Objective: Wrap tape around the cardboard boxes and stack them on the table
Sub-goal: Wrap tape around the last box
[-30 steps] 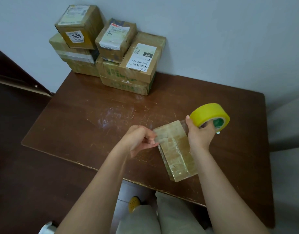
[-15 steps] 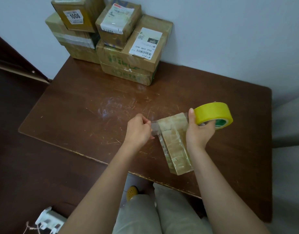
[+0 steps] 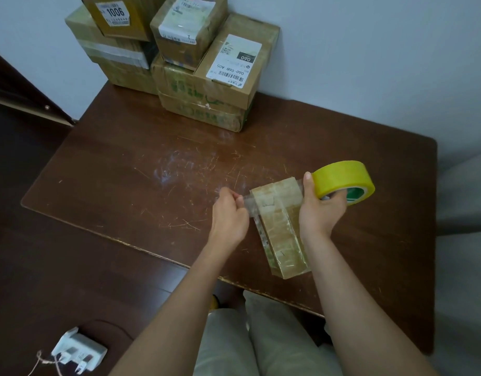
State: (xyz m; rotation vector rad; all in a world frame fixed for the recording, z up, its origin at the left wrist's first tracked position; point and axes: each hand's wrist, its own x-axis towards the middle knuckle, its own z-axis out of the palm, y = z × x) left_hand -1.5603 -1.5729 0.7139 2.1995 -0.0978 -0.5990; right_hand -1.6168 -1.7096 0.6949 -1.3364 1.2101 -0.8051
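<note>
A long narrow cardboard box (image 3: 281,229), glossy with clear tape, lies on the dark wooden table (image 3: 152,169) near its front edge. My right hand (image 3: 319,210) grips a yellow tape roll (image 3: 343,181) just right of the box's far end. A clear strip of tape (image 3: 250,203) runs from the roll across the box's far end to my left hand (image 3: 229,215), which pinches the strip's free end just left of the box.
Several taped cardboard boxes (image 3: 206,71) with white labels are stacked at the table's back left against the wall. A white plug adapter (image 3: 76,351) lies on the dark floor at lower left. My legs show below the table's front edge.
The camera has tilted down and closer. Both hands stay at the box's far end; my left hand has drawn the tape end slightly further left and down beside the box.
</note>
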